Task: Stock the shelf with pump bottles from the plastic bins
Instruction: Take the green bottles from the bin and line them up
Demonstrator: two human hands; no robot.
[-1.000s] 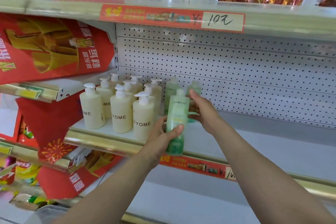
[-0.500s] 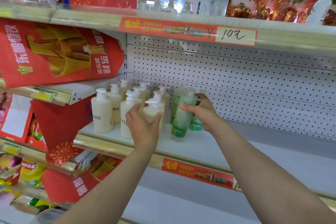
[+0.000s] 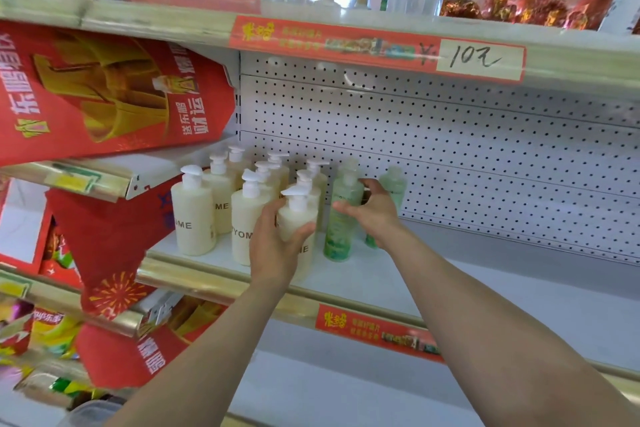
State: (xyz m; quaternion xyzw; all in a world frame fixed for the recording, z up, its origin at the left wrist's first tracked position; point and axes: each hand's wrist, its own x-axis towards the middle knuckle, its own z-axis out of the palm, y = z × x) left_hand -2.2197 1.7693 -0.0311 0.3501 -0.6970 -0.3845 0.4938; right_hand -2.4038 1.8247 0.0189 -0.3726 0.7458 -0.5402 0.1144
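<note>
Fingers wrap cream "YOME" pump bottle

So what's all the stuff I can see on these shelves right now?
cream pump bottles: about ten, cream with white pumps, clustered at the shelf's left end
green bottles: three, pale green, just right of the cream ones
shelf: one, white with a gold front edge
price strip: one, red, on the upper shelf edge
red boxes: several, red and gold, on the left
left hand: wrapped around the front cream bottle
right hand: fingers at the front green bottle
</note>
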